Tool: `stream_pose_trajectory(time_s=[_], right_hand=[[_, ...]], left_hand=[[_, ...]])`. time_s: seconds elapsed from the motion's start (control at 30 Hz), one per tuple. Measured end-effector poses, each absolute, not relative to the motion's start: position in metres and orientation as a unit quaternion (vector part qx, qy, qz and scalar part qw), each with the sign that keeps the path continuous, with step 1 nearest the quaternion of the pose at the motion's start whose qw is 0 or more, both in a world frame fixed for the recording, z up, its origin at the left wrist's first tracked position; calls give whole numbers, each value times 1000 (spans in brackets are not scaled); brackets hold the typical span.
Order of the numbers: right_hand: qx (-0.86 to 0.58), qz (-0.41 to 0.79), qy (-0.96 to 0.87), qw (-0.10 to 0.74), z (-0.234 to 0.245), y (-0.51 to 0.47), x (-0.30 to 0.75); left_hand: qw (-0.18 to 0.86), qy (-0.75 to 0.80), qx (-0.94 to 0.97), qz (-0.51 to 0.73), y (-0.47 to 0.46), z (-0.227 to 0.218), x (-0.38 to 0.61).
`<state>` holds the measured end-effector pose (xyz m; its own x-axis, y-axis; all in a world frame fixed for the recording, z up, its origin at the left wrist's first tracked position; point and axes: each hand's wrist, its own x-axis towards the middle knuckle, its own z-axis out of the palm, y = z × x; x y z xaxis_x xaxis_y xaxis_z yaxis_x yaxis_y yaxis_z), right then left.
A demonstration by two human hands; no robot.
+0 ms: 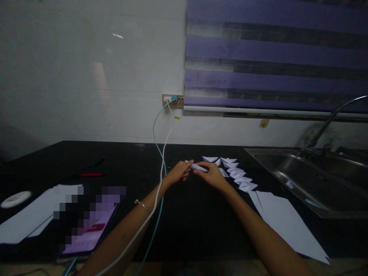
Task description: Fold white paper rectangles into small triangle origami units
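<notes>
No text, number or brand can be read anywhere. The screen (pixel 89 226) on the left of the counter is blurred into blocks. The yellow tag (pixel 176 117) on the white cable (pixel 165 149) is too small to read. The folded paper (pixel 198 166) between the left hand (pixel 179 171) and the right hand (pixel 209 174) is plain white.

left: cables (pixel 161 168) cross counter | right: paper boats (pixel 235 172), sheets (pixel 287 222), sink (pixel 310 180) | near centre: bare counter (pixel 195 218)
</notes>
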<state>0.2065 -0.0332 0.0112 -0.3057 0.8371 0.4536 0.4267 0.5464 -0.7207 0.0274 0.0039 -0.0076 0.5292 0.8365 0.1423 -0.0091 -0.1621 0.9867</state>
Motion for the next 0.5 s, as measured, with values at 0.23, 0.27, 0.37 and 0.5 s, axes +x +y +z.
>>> stream_pose_trajectory(time_s=[0.23,0.27,0.37,0.5], right_hand=[[-375,154,-791,459,12,-32,208],[-371,143,-800,449,11,-31,209],[-367,128,-819,421,8,-27,212],[-408,89,-815,402,6,-28,214]], left_hand=[[534,318,704,344,0,-8,27],[516,330,717,332,-1,-8,27],[456,364,754,301,-3,-7,26],[424,379,771,287,-8,-4,26]])
